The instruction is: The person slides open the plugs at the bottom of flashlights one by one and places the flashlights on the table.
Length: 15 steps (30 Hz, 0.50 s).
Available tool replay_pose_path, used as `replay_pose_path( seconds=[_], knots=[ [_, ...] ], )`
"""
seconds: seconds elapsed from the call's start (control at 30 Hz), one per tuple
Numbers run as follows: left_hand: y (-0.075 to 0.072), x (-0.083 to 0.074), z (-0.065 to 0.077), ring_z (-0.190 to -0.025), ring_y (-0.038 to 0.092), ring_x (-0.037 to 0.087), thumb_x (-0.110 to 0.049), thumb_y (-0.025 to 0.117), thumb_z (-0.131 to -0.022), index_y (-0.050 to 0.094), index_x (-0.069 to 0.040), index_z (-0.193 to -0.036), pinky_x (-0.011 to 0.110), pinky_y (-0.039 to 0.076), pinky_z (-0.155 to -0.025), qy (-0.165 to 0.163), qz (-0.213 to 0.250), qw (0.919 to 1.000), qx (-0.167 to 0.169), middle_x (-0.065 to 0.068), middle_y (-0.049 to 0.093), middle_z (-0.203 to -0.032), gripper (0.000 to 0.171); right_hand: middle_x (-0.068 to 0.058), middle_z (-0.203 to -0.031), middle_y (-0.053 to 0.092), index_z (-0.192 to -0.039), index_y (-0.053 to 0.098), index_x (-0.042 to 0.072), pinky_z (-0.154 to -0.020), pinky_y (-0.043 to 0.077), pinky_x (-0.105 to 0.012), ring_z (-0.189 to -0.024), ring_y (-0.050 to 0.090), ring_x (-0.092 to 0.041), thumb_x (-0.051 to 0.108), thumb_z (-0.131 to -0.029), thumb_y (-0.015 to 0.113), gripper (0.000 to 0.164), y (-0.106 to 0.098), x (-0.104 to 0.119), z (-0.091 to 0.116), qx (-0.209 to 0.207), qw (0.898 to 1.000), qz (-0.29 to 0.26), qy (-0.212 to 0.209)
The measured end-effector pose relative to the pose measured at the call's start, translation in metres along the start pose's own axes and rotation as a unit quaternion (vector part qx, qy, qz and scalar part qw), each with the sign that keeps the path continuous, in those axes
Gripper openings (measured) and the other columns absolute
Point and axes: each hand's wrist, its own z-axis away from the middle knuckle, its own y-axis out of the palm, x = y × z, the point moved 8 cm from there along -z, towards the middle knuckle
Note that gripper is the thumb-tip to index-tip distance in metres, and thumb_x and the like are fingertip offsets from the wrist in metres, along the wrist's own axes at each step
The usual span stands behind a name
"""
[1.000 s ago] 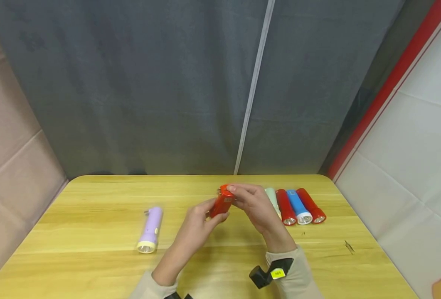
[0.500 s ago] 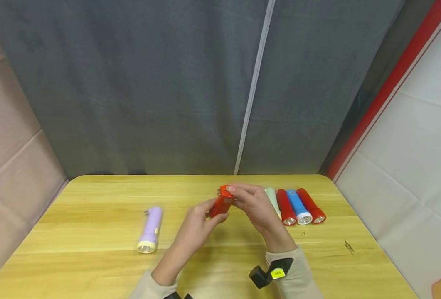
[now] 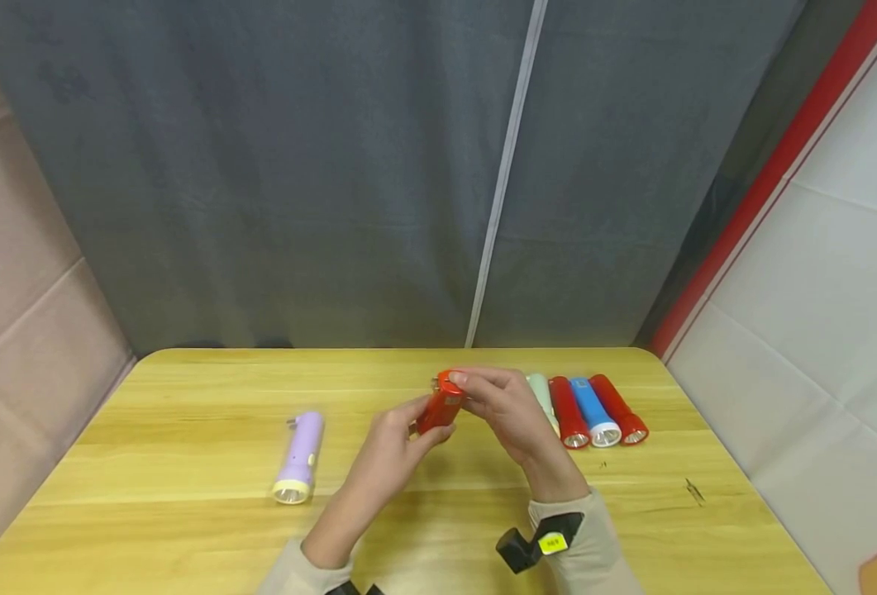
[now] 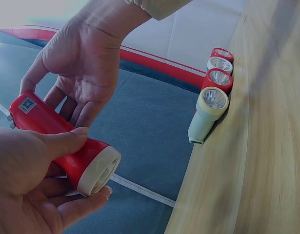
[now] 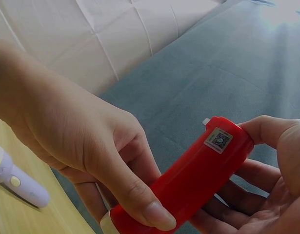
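A red flashlight (image 3: 441,409) with a white head rim is held above the table between both hands. My left hand (image 3: 388,450) grips it by the head end, thumb on top and fingers beneath, as the left wrist view shows. The thumb of my right hand (image 3: 511,417) presses on the tail end, and its fingers curl behind the red body. Small plug prongs (image 4: 12,121) stick out at the tail. A square code sticker (image 5: 219,140) lies near that end. In the head view the flashlight's lens is hidden.
On the right, a pale green flashlight (image 3: 541,399), a red one (image 3: 568,413), a blue one (image 3: 594,411) and another red one (image 3: 618,409) lie side by side. A purple flashlight (image 3: 302,450) lies alone at left. A grey curtain (image 3: 297,182) hangs behind the table.
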Motion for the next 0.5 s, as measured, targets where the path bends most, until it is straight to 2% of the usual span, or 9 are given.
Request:
replay_pose_path(
  seconds=[0.23, 0.5],
  knots=[
    [0.0008, -0.0002, 0.0001, -0.1, 0.073, 0.017, -0.019, 0.076, -0.091, 0.071, -0.011, -0.121, 0.036, 0.061, -0.087, 0.0, 0.001, 1.0, 0.005, 0.005, 0.078, -0.111, 0.032, 0.007, -0.102, 0.077, -0.12, 0.069, -0.007, -0.109, 0.05, -0.047, -0.108, 0.068, -0.018, 0.02, -0.1, 0.062, 0.034, 0.0007, 0.0004, 0.0008, 0.002, 1.0, -0.001, -0.002],
    [0.0034, 0.0007, 0.0004, -0.103, 0.074, 0.019, -0.02, 0.075, -0.092, 0.07, -0.01, -0.125, 0.037, 0.062, -0.087, -0.003, -0.004, 0.9998, 0.017, 0.007, 0.077, -0.114, 0.035, 0.008, -0.102, 0.077, -0.119, 0.07, -0.006, -0.108, 0.051, -0.048, -0.109, 0.067, -0.019, 0.021, -0.1, 0.062, 0.033, -0.0006, -0.0002, 0.0, 0.005, 1.0, 0.004, -0.002]
  ],
)
